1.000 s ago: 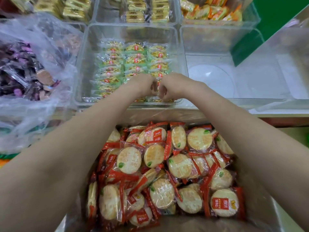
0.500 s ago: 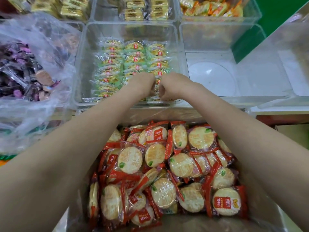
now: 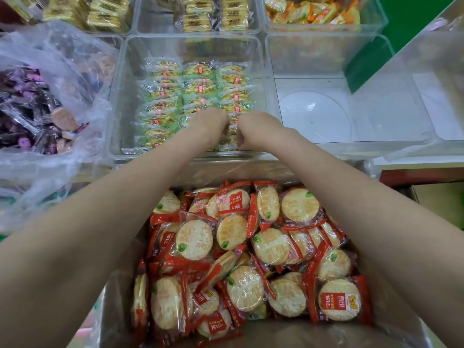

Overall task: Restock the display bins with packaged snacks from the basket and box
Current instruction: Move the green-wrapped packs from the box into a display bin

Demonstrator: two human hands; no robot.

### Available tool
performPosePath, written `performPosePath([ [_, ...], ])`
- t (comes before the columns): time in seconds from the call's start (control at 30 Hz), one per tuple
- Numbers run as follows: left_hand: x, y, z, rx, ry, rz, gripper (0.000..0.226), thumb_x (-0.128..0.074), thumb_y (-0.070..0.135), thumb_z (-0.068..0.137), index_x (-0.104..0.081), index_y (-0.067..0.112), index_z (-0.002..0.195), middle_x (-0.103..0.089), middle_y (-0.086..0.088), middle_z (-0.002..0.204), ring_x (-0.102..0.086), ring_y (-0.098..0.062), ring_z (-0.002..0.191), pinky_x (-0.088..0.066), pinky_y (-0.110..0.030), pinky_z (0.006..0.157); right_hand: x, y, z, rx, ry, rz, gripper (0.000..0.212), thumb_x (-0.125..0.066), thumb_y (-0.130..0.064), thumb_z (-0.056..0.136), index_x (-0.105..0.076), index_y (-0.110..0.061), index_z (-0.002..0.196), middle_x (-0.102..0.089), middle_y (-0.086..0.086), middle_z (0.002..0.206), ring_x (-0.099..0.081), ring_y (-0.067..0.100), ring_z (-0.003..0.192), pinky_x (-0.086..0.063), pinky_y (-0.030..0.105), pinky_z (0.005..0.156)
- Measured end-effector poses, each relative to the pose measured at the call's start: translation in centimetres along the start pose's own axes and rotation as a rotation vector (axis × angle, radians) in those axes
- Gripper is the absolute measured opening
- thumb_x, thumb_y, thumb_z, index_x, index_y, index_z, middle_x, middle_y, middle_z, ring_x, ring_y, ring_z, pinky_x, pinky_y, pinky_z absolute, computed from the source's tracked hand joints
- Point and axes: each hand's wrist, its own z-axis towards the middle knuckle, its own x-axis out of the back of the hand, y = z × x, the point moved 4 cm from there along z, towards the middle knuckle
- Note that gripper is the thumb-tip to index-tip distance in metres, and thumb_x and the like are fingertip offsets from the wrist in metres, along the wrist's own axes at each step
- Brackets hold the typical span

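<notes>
Both hands' grip unclear in bin point(image 3: 120, 96) of green packs point(image 3: 198, 94); box point(image 3: 118, 297) holds red packs point(image 3: 251, 247)

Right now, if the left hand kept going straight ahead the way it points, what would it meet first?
Probably the green-wrapped rice crackers stacked in the middle clear bin. The left hand reaches forward and down over their near rows, beside the right hand; depth is unclear, so it may already be touching them.

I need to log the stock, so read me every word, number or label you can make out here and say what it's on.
"151", upside down: red-wrapped rice cracker packs in the box.
Other print on those red labels: too blurred.
Red labels on green-wrapped packs in the clear bin: too small.
Yellow packs behind: unreadable.
</notes>
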Motion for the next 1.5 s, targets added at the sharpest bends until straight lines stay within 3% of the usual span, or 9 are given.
performPosePath([
  [0.23,0.2,-0.4,-0.7,-0.062,0.092,0.007,0.016,-0.054,0.011,0.091,-0.062,0.003,0.103,-0.064,-0.017,0.105,-0.059,-0.032,0.100,-0.044,-0.037,0.079,-0.2,-0.7,-0.1,-0.031,0.008,-0.003,0.023,-0.047,0.003,0.090,-0.063,-0.006,0.103,-0.056,0.012,0.105,-0.056,0.030,0.098,-0.042,0.033,0.076],
  [0.37,0.2,-0.2,-1.6,-0.045,0.155,0.038,0.015,-0.052,0.011,0.092,-0.061,0.004,0.102,-0.063,-0.018,0.105,-0.057,-0.033,0.102,-0.046,-0.039,0.081,-0.3,-0.8,-0.2,-0.063,-0.017,-0.009,0.023,-0.043,0.005,0.089,-0.048,-0.006,0.070,-0.044,0.006,0.076,-0.047,0.028,0.082,-0.038,0.032,0.070],
  [0.6,0.9,2.8,-8.7,-0.357,0.706,-0.231,0.019,-0.044,0.009,0.086,-0.061,0.000,0.089,-0.056,-0.014,0.088,-0.048,-0.017,0.076,-0.039,-0.026,0.061,1.3,0.7,-6.6,0.102,0.388,0.195,0.016,-0.051,-0.013,0.090,-0.067,-0.008,0.093,-0.065,0.006,0.088,-0.058,0.024,0.082,-0.048,0.036,0.072],
  [0.7,-3.5,4.8,-11.0,-0.503,0.496,-0.230,0.024,-0.042,0.017,0.083,-0.060,0.002,0.090,-0.055,-0.011,0.089,-0.051,-0.018,0.071,-0.044,-0.028,0.053,-1.3,2.1,-10.6,0.131,0.306,0.185,0.021,-0.050,-0.012,0.090,-0.067,-0.013,0.102,-0.067,0.004,0.098,-0.059,0.024,0.090,-0.048,0.037,0.078],
  [0.87,-8.9,5.3,-10.9,-0.228,0.113,0.057,0.043,-0.048,0.022,0.092,-0.045,0.007,0.132,-0.042,-0.014,0.134,-0.042,-0.034,0.118,-0.035,-0.042,0.098,-8.9,3.1,-12.2,0.020,-0.145,0.146,0.063,-0.051,-0.027,0.094,-0.020,-0.038,0.147,-0.045,0.010,0.126,-0.055,0.029,0.109,-0.048,0.041,0.088],
  [1.0,-8.6,4.8,-10.3,-0.186,0.021,0.095,0.043,-0.050,0.022,0.091,-0.043,0.013,0.132,-0.046,-0.012,0.131,-0.043,-0.031,0.120,-0.034,-0.040,0.097,-11.5,1.9,-12.1,-0.032,-0.237,0.220,0.060,-0.044,-0.046,0.095,-0.017,-0.036,0.148,-0.042,0.022,0.139,-0.036,0.035,0.133,-0.039,0.043,0.102],
  [1.1,-7.5,4.5,-10.1,-0.164,-0.056,-0.183,0.035,-0.054,0.016,0.089,-0.048,0.015,0.123,-0.058,-0.011,0.115,-0.054,-0.029,0.107,-0.043,-0.038,0.088,-10.3,1.8,-12.3,-0.075,-0.058,0.210,0.040,-0.039,-0.047,0.097,-0.044,-0.020,0.126,-0.059,0.014,0.119,-0.054,0.032,0.112,-0.047,0.040,0.080],
  [1.2,-7.1,4.4,-10.3,-0.119,-0.188,-0.339,0.033,-0.059,0.020,0.089,-0.050,0.017,0.121,-0.060,-0.007,0.116,-0.057,-0.023,0.104,-0.046,-0.032,0.086,-9.6,3.3,-13.0,-0.182,0.093,0.219,0.037,-0.053,-0.044,0.091,-0.045,-0.012,0.109,-0.063,0.012,0.098,-0.060,0.033,0.091,-0.044,0.036,0.064],
  [1.5,-9.4,4.7,-11.4,-0.023,-0.471,-0.465,0.042,-0.070,0.037,0.079,-0.054,0.023,0.115,-0.057,-0.001,0.123,-0.053,-0.019,0.116,-0.046,-0.038,0.097,-7.7,6.5,-14.4,-0.024,0.005,0.467,0.035,-0.069,-0.017,0.080,-0.040,-0.017,0.098,-0.046,0.000,0.067,-0.039,0.012,0.054,-0.033,0.029,0.052],
])
